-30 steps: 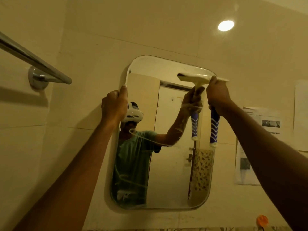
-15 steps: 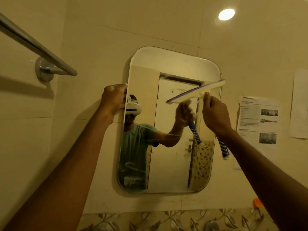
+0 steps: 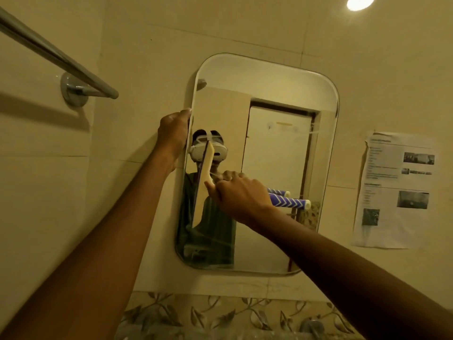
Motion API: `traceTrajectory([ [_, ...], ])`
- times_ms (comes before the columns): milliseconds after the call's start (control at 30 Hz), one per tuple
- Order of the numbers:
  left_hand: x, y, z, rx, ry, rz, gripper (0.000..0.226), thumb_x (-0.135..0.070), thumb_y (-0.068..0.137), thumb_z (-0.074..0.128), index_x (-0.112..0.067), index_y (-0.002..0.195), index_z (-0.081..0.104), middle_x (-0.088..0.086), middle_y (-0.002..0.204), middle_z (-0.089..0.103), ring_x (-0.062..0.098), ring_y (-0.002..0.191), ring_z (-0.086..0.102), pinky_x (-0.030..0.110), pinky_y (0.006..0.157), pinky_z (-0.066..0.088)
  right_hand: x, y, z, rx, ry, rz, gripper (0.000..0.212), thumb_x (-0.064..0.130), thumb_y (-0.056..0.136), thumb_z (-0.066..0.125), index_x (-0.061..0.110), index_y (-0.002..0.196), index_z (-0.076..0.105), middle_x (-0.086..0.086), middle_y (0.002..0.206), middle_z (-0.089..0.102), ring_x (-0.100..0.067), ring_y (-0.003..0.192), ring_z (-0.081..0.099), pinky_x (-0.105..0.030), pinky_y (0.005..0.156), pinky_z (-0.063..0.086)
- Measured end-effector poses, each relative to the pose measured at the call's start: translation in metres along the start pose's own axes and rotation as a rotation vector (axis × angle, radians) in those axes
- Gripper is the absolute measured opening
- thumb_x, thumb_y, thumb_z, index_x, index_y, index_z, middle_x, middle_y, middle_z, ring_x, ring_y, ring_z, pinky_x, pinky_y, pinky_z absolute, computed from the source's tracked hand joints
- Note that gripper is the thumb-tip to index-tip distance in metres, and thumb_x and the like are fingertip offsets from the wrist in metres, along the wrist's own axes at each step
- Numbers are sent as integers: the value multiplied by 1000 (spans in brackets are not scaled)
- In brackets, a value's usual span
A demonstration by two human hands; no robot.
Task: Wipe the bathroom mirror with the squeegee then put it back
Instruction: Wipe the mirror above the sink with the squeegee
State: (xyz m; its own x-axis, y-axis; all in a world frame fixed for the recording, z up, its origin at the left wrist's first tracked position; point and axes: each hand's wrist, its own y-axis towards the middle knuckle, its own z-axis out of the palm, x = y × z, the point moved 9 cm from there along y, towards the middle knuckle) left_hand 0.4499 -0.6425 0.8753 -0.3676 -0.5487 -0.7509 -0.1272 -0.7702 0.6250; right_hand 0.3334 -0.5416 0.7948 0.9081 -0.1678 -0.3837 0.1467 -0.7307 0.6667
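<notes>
A rounded rectangular mirror [image 3: 274,77] hangs on the tiled wall. My left hand [image 3: 172,134] grips its left edge, fingers curled round the rim. My right hand [image 3: 239,195] grips the squeegee [image 3: 203,190] at the neck. Its pale blade stands nearly upright against the left part of the glass, and its blue and white patterned handle [image 3: 290,202] points right. The mirror reflects the handle, my arm and a person in a headset.
A chrome towel bar [image 3: 56,57] juts from the wall at upper left. Printed paper sheets [image 3: 394,190] are stuck to the wall right of the mirror. A leaf-patterned tile border [image 3: 220,315] runs below. A ceiling light [image 3: 360,2] shines at top right.
The squeegee has swung from horizontal at the mirror's top right to nearly upright at its left side, lower down. My right hand moved left and down with it. My left hand stayed on the mirror's edge.
</notes>
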Motion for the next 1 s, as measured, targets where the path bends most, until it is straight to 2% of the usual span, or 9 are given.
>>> traceTrajectory([
  [100,1,0,1,-33,17,-2,31,-40,95,46,-13,93,62,12,87,60,23,78,58,34,71,53,-38,-20,-2,34,88,72,48,54,100,24,21,115,56,-2,111,61,-15,89,58,-29,74,48],
  [167,2,1,2,-43,20,-14,33,-40,95,46,-13,94,64,10,87,63,22,79,60,39,79,54,-72,-41,-9,63,134,129,43,50,102,25,22,120,53,0,115,60,-11,84,53,-29,73,48],
  [267,-1,-1,4,-90,90,11,32,-39,95,44,-14,94,66,6,89,64,20,85,60,43,88,53,-100,-65,-22,44,73,157,43,49,103,23,21,119,52,0,112,62,-9,75,49,-26,66,46],
  [400,-4,-1,2,-99,141,9,34,-37,96,42,-15,86,65,8,90,66,25,91,65,44,91,54,-76,-47,-23,26,63,102,49,51,102,19,20,113,55,1,102,61,-9,71,52,-24,62,45],
  [533,0,3,-3,-51,59,-39,38,-38,98,36,-18,83,65,3,84,70,22,85,68,42,86,57,-21,4,-26,5,68,-7,60,56,100,13,17,89,58,1,76,59,-10,59,56,-20,52,42],
  [633,1,5,-2,-40,-39,-71,46,-42,101,29,-15,86,63,2,80,67,18,78,65,38,80,55,14,34,-36,-20,30,-68,63,54,101,15,14,76,57,0,63,52,-15,56,58,-30,59,52],
  [733,1,4,0,-12,-68,-88,49,-44,102,27,-14,85,62,2,79,65,17,75,63,37,80,53,13,43,-42,-30,18,-41,58,49,102,19,14,69,51,-2,61,49,-17,57,55,-33,64,52],
  [867,2,3,3,12,-80,-94,47,-42,102,29,-13,86,62,3,76,66,15,68,63,34,74,54,-23,24,-34,74,29,-5,33,45,102,34,18,96,52,1,74,53,-11,61,52,-30,63,47],
  [1000,2,5,3,4,-53,-71,44,-41,101,32,-14,85,63,1,73,65,13,65,63,32,69,54,-86,-16,-32,114,-19,103,33,46,101,36,23,119,51,3,93,59,-10,69,55,-26,62,41],
])
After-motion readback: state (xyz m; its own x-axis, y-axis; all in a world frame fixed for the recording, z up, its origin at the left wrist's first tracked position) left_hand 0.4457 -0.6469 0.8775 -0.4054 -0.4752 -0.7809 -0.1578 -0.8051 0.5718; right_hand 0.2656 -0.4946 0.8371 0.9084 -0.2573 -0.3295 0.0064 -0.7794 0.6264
